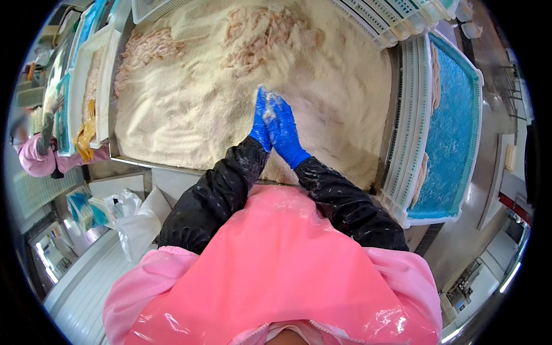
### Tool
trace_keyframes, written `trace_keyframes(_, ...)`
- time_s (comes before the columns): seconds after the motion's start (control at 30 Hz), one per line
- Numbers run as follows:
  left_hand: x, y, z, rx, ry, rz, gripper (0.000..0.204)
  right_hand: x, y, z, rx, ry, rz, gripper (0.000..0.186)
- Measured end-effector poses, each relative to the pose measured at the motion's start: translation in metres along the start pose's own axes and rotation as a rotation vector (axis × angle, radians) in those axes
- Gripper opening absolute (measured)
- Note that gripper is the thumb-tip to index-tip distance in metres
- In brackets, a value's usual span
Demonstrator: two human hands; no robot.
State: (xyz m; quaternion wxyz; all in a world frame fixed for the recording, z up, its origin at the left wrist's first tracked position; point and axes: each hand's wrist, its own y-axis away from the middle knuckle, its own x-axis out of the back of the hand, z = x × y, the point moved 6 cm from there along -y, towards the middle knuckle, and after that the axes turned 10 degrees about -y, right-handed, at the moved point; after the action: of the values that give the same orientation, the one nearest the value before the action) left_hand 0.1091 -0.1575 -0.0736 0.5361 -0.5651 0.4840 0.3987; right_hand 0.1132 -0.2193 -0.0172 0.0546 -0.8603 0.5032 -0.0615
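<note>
from my remote post i start with the pale yellow, powdery crumb (190, 126), which lies in a loose bed beneath and all around the hands. i take it to be spread this wide so that both palms can work over it. the pink, ragged strips of raw-looking meat (256, 43) lie partly dusted on the bed's far side, beyond the fingertips; a second pinkish heap (149, 49) sits at the far left. they are probably banked there to leave the near crumb free for handling.

the left hand (261, 123) and the right hand (282, 129), both in thin blue gloves, meet palm to palm above the middle of the bed, fingers straight and pointing far. i see crumb clinging to the fingers, but i cannot tell whether anything is pressed between the palms. such a flat hold would spread pressure evenly.

just beyond the bed's right side i have a stack of white slotted plastic baskets (405, 132); blue sheeting (448, 138) lines the top one, perhaps to keep food off its slots, and pale strips (435, 77) lie along its left side.
</note>
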Motion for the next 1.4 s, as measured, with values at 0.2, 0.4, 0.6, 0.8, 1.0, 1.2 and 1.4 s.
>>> trace_keyframes(0.2, -0.026, 0.023, -0.017, 0.032, -0.067, 0.670, 0.062, 0.021, -0.018, 0.004, 0.125, 0.489, -0.154, 0.047)
trace_keyframes(0.4, -0.017, 0.059, 0.008, 0.186, -0.518, 0.723, 0.049, 0.059, -0.126, 0.036, 0.160, 0.636, 0.129, 0.052)
trace_keyframes(0.6, -0.034, 0.088, 0.038, 0.098, -0.959, 0.846, 0.041, 0.051, -0.079, 0.076, -0.214, 0.294, -0.499, 0.046)
trace_keyframes(0.8, -0.108, 0.074, 0.056, -0.149, -2.161, 0.831, 0.036, 0.107, -0.072, 0.066, -0.470, 0.226, -0.220, 0.044)
trace_keyframes(1.0, -0.066, 0.085, 0.078, -0.363, -1.201, 0.883, 0.036, 0.090, -0.155, 0.069, 0.157, 0.439, 0.025, 0.041)
trace_keyframes(1.2, -0.027, 0.108, 0.078, -0.219, -0.681, 0.895, 0.043, 0.036, -0.166, 0.107, -0.131, 0.186, -0.005, 0.035)
trace_keyframes(1.4, -0.038, 0.112, 0.076, -0.167, -0.773, 1.007, 0.050, 0.055, -0.117, 0.087, -0.180, 0.647, -0.149, 0.031)
